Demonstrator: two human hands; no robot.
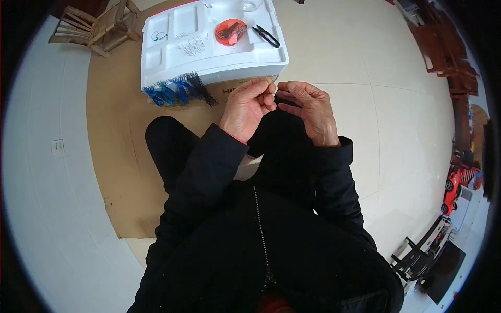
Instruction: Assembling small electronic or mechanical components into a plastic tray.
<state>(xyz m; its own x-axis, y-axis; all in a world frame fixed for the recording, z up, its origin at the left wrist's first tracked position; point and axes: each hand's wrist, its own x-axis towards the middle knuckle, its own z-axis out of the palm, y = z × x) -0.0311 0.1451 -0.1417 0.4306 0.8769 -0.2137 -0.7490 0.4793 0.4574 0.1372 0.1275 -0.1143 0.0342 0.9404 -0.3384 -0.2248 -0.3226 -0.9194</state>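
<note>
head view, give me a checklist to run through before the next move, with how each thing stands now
1. Left hand pinching the small thin piece: ok.
2. Right hand close beside the left: ok.
3. Right hand gripping the piece too: cannot tell, the detail is too small.
4. Black scissors lying on the white foam box: ok, toward its right side.
5. Thin white bits on the foam box lined up neatly: not ok, they lie scattered.
6. Blue and black bundles at the box's near edge: ok, toward its left.
</note>
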